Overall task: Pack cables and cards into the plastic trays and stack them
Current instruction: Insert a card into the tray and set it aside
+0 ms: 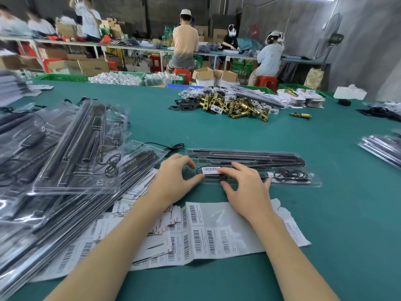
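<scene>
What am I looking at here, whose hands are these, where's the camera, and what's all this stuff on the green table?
There is no machine: a person's two bare hands, filmed by a camera worn on the head, looking forward and down. The left hand and right hand work at a clear plastic tray holding black rods and a coiled cable; their fingers touch a small barcode label on it. Whether the label is pinched is unclear. Nearer lie sheets of barcode labels and printed cards. Left is a heap of filled trays. Farther back lies a pile of brass parts on the green table.
</scene>
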